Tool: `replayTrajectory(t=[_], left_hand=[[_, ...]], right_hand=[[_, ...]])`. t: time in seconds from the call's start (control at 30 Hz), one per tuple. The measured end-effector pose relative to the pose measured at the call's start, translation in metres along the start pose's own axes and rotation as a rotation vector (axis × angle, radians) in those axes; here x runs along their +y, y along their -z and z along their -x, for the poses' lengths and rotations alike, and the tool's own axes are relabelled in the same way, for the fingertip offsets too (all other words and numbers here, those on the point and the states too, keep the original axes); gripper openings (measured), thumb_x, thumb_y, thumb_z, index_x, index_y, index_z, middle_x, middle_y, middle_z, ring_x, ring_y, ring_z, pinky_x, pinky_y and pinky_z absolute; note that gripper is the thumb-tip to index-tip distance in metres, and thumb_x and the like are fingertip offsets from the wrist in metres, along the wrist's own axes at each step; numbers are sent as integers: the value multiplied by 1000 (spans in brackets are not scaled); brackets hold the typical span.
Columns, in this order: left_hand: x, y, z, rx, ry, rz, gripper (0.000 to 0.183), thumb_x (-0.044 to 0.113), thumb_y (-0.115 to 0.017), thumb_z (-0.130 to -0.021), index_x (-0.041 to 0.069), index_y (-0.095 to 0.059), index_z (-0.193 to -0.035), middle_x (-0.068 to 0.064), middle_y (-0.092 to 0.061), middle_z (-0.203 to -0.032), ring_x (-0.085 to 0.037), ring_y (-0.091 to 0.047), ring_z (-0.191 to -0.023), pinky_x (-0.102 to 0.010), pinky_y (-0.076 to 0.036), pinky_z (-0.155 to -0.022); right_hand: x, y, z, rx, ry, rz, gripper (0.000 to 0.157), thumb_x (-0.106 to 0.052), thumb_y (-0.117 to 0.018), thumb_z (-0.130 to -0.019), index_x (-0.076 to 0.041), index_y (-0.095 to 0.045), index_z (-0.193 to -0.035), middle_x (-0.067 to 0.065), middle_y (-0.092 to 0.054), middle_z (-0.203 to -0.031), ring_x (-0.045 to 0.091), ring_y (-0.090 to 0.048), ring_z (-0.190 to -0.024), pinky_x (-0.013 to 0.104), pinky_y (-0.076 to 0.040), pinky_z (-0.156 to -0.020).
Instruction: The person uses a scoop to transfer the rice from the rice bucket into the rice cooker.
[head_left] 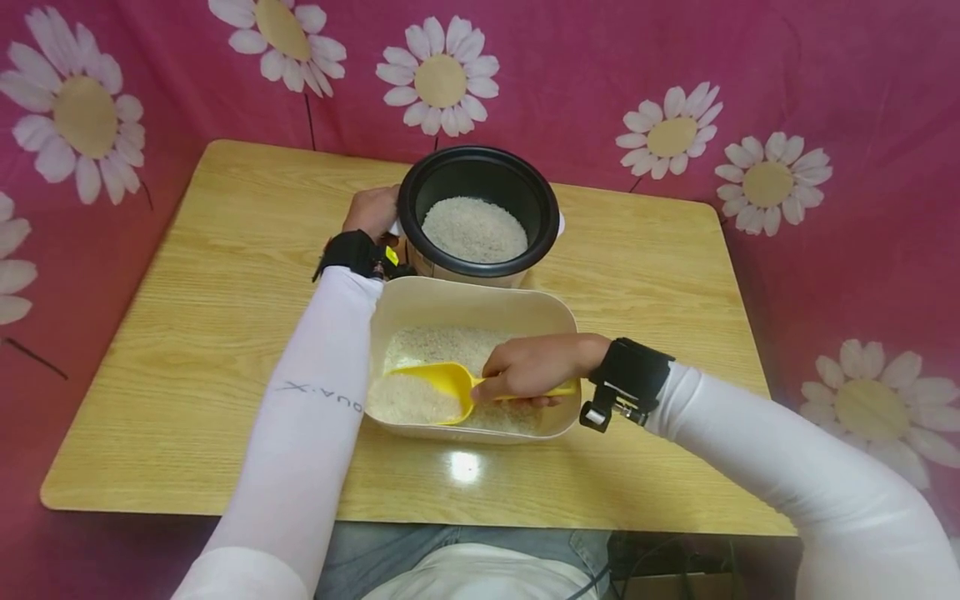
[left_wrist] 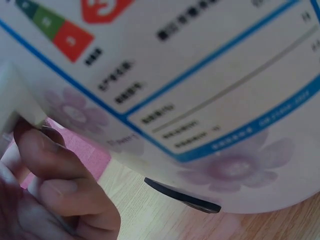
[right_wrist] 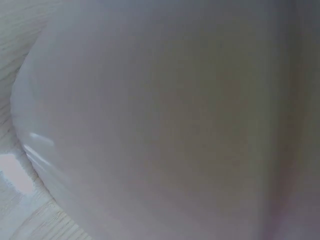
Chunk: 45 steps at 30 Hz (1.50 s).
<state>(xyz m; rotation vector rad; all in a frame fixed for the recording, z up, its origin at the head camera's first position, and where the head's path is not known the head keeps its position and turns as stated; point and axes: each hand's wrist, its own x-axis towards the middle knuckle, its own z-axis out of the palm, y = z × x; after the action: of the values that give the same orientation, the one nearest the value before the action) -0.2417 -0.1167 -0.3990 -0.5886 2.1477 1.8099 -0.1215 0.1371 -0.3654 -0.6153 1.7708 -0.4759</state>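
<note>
In the head view my right hand grips the handle of a yellow scoop inside a cream plastic bin. White rice fills the scoop, and more rice lies around it in the bin. Behind the bin stands a rice cooker with a black inner pot and rice in it. My left hand holds the white side handle of the cooker, fingers curled under it in the left wrist view. A blurred bin wall fills the right wrist view.
Both containers stand on a wooden table with rounded corners, the bin nearer to me and close against the cooker's front. Pink cloth printed with white daisies hangs behind the table and along its sides.
</note>
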Motion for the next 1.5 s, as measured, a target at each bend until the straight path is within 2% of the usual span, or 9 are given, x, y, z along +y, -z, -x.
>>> replayTrajectory(t=[0.13,0.37,0.53,0.63,0.77,0.87,1.13,1.5], left_hand=[[1,0,0,-1,-1,2,43,50,-60,-99,19,-72,-126,-1,-62,-107,-18,-56,-92,-23,-50,-65],[0,0,-1,-2,14,0,45,52,-60,-99,19,-71,-127,-2,-62,-111,-18,-55,-94,-23,-50,-65],[-1,0,-4,10,-26,-24,43,51,-58,-100,15,-71,-120,-1,-60,-105,-16,-55,-89,-23,-50,-61],[-1,-1,-6,18,-55,-39,42,50,-56,-100,13,-70,-116,-2,-59,-102,-16,-56,-86,-22,-49,-57],[-1,-1,-6,21,-44,-37,41,50,-58,-99,15,-71,-115,-1,-60,-102,-16,-56,-87,-22,-49,-57],[-1,-1,-4,19,-25,-38,41,53,-59,-98,18,-72,-116,1,-60,-102,-16,-56,-87,-22,-49,-60],[0,0,-2,11,-22,-30,41,53,-60,-97,19,-72,-116,1,-61,-101,-16,-56,-88,-23,-50,-62],[-1,0,-3,21,-27,-13,42,53,-63,-95,18,-73,-116,1,-61,-99,-16,-57,-86,-24,-51,-63]], right_hand=[[-1,3,7,6,9,-26,40,-44,-52,-106,-9,-72,-109,-2,-48,-59,14,-46,-43,23,-40,-47],[-1,7,18,37,9,-93,38,-44,-51,-106,-12,-62,-88,-2,-49,-64,15,-47,-48,24,-41,-47],[0,11,29,75,1,-122,37,-45,-51,-106,-13,-64,-91,-1,-50,-65,16,-46,-49,25,-42,-49],[2,13,35,84,20,-148,38,-43,-51,-106,-11,-62,-88,-1,-49,-64,16,-46,-48,26,-42,-48],[5,14,43,100,43,-178,42,-43,-51,-106,-9,-56,-83,1,-47,-62,17,-45,-46,26,-42,-47],[7,13,50,118,48,-195,41,-43,-52,-106,-9,-57,-85,2,-47,-62,17,-45,-46,25,-42,-47],[19,7,65,167,37,-320,34,-42,-55,-105,-9,-62,-108,3,-48,-68,17,-44,-49,23,-43,-47],[23,3,74,216,84,-405,36,-40,-54,-106,-4,-57,-104,5,-51,-69,16,-45,-49,23,-42,-45]])
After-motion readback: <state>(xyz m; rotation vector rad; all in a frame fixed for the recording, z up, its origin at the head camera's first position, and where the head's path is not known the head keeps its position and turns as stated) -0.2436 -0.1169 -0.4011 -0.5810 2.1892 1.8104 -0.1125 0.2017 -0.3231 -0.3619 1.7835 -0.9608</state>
